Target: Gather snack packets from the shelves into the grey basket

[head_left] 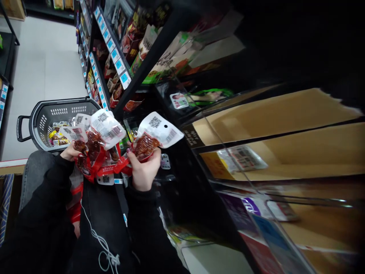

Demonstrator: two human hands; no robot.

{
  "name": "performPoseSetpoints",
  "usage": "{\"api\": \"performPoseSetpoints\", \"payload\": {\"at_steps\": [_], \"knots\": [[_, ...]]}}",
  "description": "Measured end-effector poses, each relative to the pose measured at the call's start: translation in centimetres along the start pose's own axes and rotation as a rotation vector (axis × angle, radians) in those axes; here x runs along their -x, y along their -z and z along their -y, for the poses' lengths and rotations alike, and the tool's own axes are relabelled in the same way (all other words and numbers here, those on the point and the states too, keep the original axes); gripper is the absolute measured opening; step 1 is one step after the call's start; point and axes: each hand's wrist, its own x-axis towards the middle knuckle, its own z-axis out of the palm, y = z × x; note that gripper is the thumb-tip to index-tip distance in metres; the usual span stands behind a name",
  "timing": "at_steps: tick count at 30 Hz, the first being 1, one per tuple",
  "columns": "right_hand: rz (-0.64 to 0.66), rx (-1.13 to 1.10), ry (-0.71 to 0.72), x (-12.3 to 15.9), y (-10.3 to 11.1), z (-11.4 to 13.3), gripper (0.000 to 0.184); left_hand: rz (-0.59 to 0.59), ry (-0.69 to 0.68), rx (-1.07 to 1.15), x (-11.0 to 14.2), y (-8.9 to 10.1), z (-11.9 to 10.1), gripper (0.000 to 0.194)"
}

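Several red-and-clear snack packets with white, QR-coded tops are bunched in front of me. My left hand (70, 152) is closed on a cluster of these snack packets (95, 146), brown pieces showing through the plastic. One more snack packet (146, 144) is pinched in my right hand (145, 171), its white top pointing up and right. Red lower edges of the packets overlap between the two hands, so I cannot tell exactly where one ends. Behind my left hand stands a grey shopping basket (38, 121) with packaged snacks (58, 135) inside.
Black store shelves (148, 57) with blue-white price tags (114, 53) and packaged food run along the right. Brown cardboard dividers (273, 114) and a few packets (242, 158) fill the near shelf. A white cord (99, 239) hangs down my front. Pale floor tiles (48, 57) extend beyond the basket.
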Motion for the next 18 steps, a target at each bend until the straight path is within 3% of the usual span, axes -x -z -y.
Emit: {"api": "performPoseSetpoints", "payload": {"at_steps": [3,9,14,18], "knots": [[-0.11,0.153,0.078,0.1,0.6,1.7,0.05,0.093,-0.1,0.019,0.0,1.3,-1.0,0.035],[-0.081,0.464,0.029,0.1,1.7,3.6,0.068,0.2,-0.156,0.036,0.5,3.3,-4.1,0.028],[0.0,0.335,0.058,0.1,1.8,2.6,0.054,0.122,-0.232,0.048,1.3,3.9,-5.3,0.033],[0.063,0.202,0.07,-0.2,1.9,1.9,0.044,0.147,-0.181,0.005,1.6,4.2,-5.8,0.037]]}}
